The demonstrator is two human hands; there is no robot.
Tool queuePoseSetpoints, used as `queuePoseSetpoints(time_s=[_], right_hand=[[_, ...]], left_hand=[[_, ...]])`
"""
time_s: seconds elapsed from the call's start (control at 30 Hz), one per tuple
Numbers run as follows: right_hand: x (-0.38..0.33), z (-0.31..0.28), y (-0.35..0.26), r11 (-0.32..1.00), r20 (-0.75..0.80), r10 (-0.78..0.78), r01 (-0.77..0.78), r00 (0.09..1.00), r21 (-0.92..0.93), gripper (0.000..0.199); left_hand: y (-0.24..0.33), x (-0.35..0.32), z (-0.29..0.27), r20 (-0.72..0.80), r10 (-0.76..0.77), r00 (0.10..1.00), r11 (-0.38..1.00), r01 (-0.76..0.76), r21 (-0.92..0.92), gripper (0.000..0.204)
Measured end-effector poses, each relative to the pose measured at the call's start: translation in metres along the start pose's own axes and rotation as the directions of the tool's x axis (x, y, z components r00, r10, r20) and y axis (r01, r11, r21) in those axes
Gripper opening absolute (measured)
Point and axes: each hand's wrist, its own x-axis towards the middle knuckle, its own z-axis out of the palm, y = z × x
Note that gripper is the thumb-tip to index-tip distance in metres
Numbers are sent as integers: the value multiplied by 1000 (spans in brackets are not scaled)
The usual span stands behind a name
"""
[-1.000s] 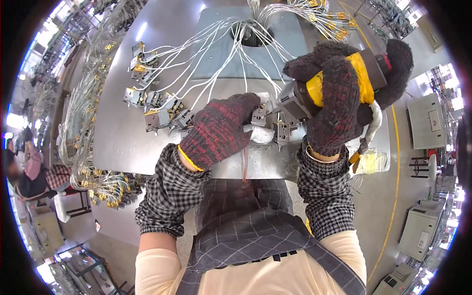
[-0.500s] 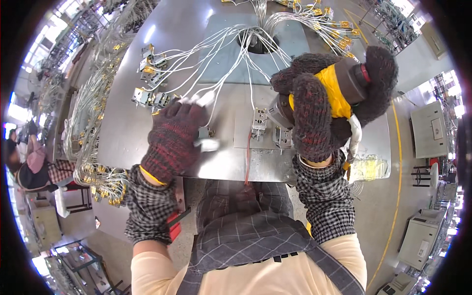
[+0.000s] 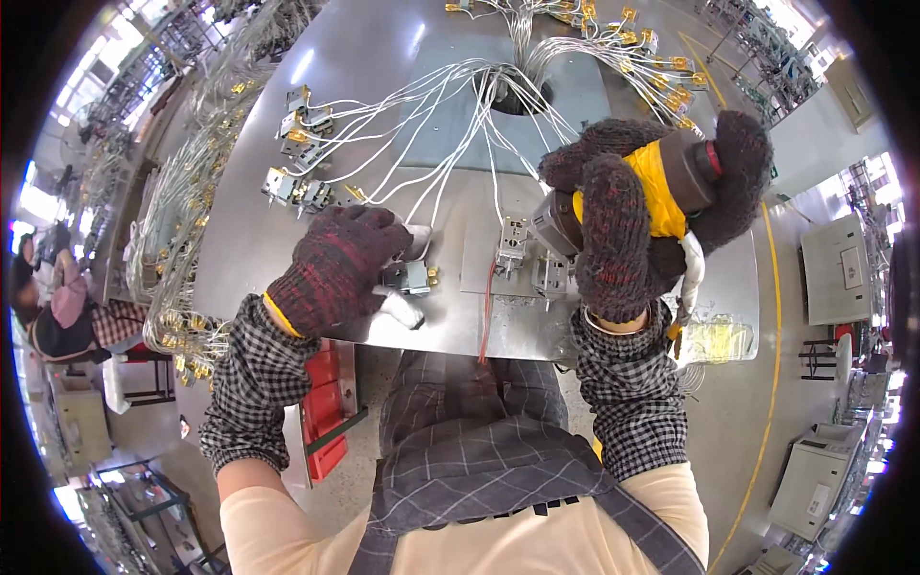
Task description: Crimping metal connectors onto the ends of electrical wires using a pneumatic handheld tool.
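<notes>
My left hand [image 3: 340, 259], in a dark red-black knit glove with white-wrapped thumb and fingertip, is spread around a small grey metal wiring device [image 3: 410, 277] with brass tabs. The thumb lies on its near side, a finger on its far side; a gap shows at the thumb. My right hand [image 3: 613, 230], gloved too, is wrapped round a dark power screwdriver [image 3: 661, 190] bound with yellow tape, its nose toward the left. Beneath that nose lie a metal socket unit [image 3: 513, 241] with a red wire and another unit [image 3: 549, 275], partly hidden.
White wires [image 3: 470, 105] fan out from a round hole in the metal table [image 3: 278, 225] to several devices [image 3: 299, 144] at the left. Brass-tabbed devices [image 3: 671, 81] lie far right. Wire bundles [image 3: 177, 220] hang at the left, near a seated person [image 3: 62, 297]. A red bin [image 3: 324, 412] is below.
My left hand has drawn back from the wires and curled around the grey device, which has shifted slightly nearer. My right hand still holds the screwdriver, almost unmoved. The whole view has shifted slightly.
</notes>
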Motion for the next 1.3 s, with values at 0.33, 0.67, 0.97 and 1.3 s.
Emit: queuePoseSetpoints(time_s=[0.33,0.67,0.97,1.3], right_hand=[[-4,7,0,976,-10,70,-67,997,210,58],[-7,0,-2,946,-11,142,-132,990,296,58],[7,-2,-11,992,8,124,-124,992,33,43],[17,3,-9,987,15,35,-37,999,153,60]], left_hand=[[-1,2,11,-190,209,959,978,-210,14,63],[11,-17,21,-30,-95,995,-732,-90,-676,58],[80,5,35,-446,-525,725,168,-426,-889,51],[78,51,13,-359,-260,896,241,-299,-923,68]])
